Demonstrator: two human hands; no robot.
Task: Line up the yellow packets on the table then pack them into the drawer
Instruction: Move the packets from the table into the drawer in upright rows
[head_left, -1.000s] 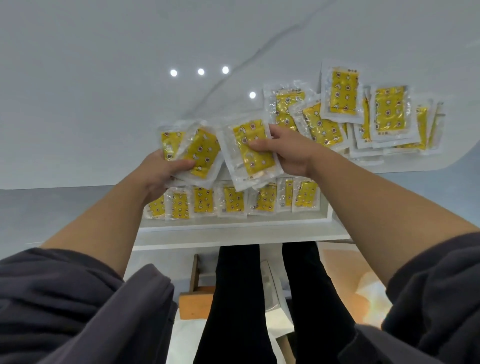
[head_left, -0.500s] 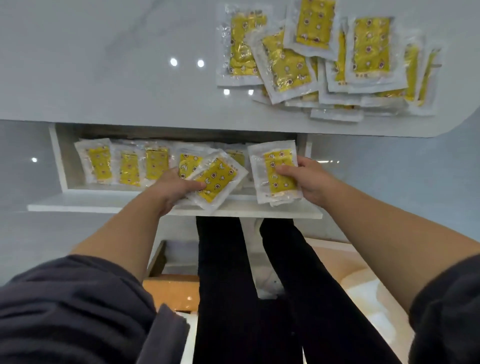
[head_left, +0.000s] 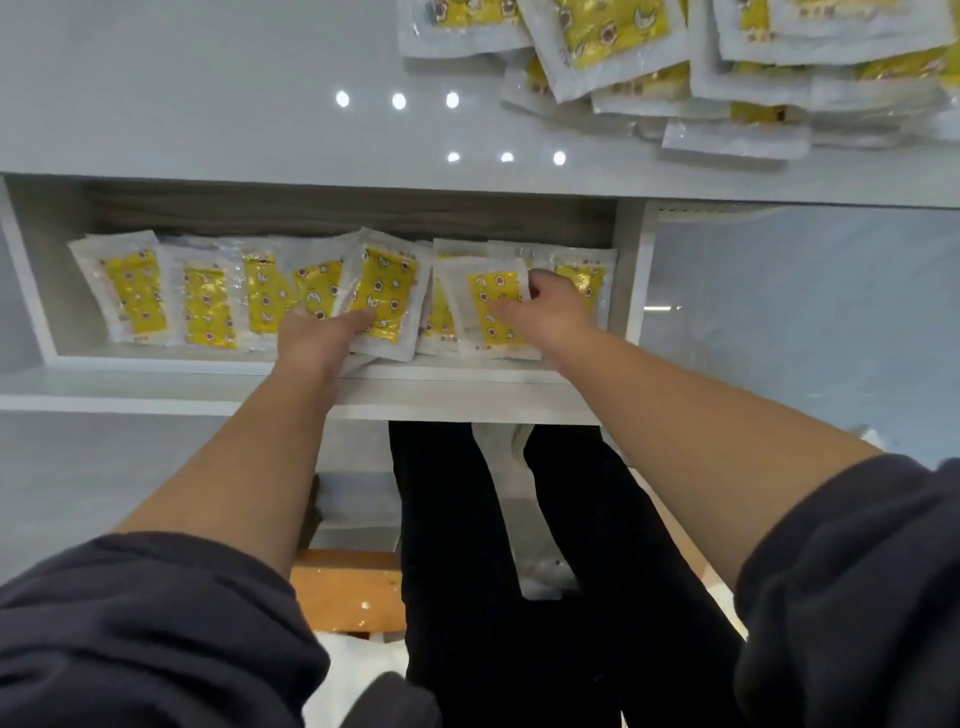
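The white drawer (head_left: 322, 395) stands pulled out under the table edge, with a row of several yellow packets (head_left: 208, 306) lying in it. My left hand (head_left: 317, 338) holds one yellow packet (head_left: 387, 293), tilted, over the middle of the row. My right hand (head_left: 550, 309) grips another yellow packet (head_left: 493, 312) toward the drawer's right end, above packets lying there. A pile of more yellow packets (head_left: 613, 36) lies on the table (head_left: 208, 104) at the top right, partly cut off by the frame.
The drawer's right wall (head_left: 631, 280) is close beside my right hand. My legs in black trousers (head_left: 467, 545) stand below the drawer front. An orange-brown stool or box (head_left: 348, 592) sits on the floor at my left.
Both hands have carried their packets from above the table down into the drawer. The left packet now stands more upright over the row; the right one sits lower among the packets.
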